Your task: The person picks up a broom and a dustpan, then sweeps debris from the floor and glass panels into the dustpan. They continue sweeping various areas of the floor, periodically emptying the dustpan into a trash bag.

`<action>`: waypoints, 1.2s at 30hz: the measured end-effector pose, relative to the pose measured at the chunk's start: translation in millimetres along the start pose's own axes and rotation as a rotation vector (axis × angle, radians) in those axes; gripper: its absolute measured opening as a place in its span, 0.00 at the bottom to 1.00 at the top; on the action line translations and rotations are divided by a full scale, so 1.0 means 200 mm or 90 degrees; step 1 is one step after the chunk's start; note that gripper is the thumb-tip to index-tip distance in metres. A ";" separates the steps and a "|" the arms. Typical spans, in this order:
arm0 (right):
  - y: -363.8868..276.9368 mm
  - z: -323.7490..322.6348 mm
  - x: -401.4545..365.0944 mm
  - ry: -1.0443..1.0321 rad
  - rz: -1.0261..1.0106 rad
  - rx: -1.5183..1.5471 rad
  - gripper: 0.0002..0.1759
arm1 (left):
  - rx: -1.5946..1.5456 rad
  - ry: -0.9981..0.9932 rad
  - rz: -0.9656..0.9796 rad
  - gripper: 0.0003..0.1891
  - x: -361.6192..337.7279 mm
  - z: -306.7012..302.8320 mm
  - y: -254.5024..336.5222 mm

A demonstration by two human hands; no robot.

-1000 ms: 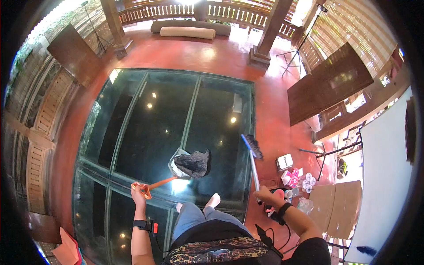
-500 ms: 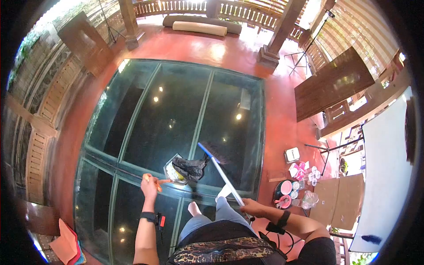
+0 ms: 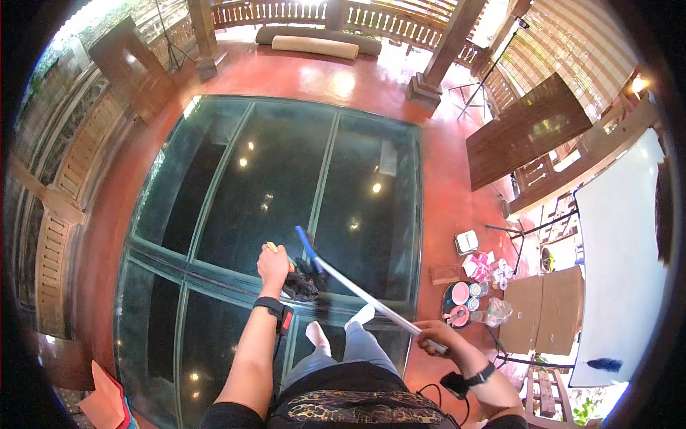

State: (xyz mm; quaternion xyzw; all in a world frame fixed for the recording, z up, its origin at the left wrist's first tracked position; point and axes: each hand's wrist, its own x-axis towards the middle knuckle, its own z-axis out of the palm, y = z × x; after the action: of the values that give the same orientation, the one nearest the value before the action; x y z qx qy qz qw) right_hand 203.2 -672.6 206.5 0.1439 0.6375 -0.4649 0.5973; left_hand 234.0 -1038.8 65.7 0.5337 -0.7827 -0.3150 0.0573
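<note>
My left hand is closed around the orange handle of a dustpan, held low over the glass floor panels. The hand hides most of the pan. A crumpled black plastic bag shows just to the right of that hand, at the pan. My right hand grips the silver pole of a broom near its upper end. The pole slants up and left to a blue head with dark bristles, which is beside the bag and the left hand.
Both feet stand on the framed glass floor, which red flooring surrounds. On the right are paint tubs, a white tin, cardboard and a leaning dark wooden board. Rolled mats lie at the back.
My left hand has moved right and up with the dustpan, turning it so the hand covers it. The broom head has shifted left towards the bag; my right hand has moved right.
</note>
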 end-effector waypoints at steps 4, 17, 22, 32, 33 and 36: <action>0.05 -0.06 -0.13 0.122 -0.078 0.008 0.16 | -0.008 -0.026 0.001 0.19 0.00 0.04 0.02; 0.39 -0.15 0.59 0.219 -0.064 -0.251 0.11 | 0.043 -0.055 0.041 0.19 -0.06 0.07 0.04; 0.34 0.15 0.25 0.043 -0.065 -0.106 0.07 | 0.059 -0.057 0.074 0.18 -0.13 0.11 0.07; 0.29 -0.08 -0.09 -0.037 0.020 0.297 0.09 | 0.074 -0.082 0.115 0.18 -0.16 0.18 0.11; 0.31 -0.07 -0.13 0.002 0.010 0.262 0.09 | 0.073 -0.078 0.119 0.18 -0.17 0.18 0.10; 0.42 -0.08 -0.18 0.136 -0.012 0.159 0.08 | 0.089 -0.075 0.127 0.18 -0.17 0.17 0.09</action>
State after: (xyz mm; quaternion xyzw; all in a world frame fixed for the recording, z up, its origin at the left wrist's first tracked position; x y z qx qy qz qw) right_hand 264.8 -603.0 200.3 0.2600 0.6361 -0.5279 0.4991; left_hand 219.3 -990.2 58.1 0.4363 -0.8541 -0.2829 0.0048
